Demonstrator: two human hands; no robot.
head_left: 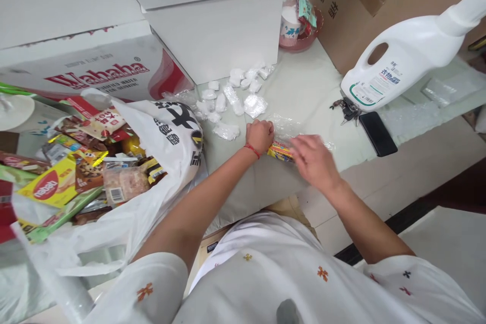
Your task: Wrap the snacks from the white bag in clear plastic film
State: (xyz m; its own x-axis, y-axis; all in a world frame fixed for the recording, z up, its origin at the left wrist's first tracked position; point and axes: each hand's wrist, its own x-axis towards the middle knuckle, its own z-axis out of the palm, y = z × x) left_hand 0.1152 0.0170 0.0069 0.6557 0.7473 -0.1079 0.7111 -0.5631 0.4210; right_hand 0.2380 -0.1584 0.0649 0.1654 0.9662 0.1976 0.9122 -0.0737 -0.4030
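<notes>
A small yellow, red and blue snack packet (280, 151) lies on the covered table between my hands. My left hand (260, 136), with a red cord at the wrist, is closed at the packet's left end; its fingertips are mostly hidden. At the packet's right end is my right hand (314, 161), its fingers bent and smeared by motion, so their grip is unclear. Clear plastic wrap (286, 123) spreads just beyond the packet. Several small white wrapped bundles (232, 99) are gathered past my left hand.
At left, a white plastic bag (172, 162) bulges with snacks. A Wahaha carton (102, 73) and white boxes (216, 30) stand behind. Toward the right are a pink bowl (318, 28), a brown carton (337, 15), a white detergent bottle (402, 55), keys (347, 110) and a black phone (377, 134).
</notes>
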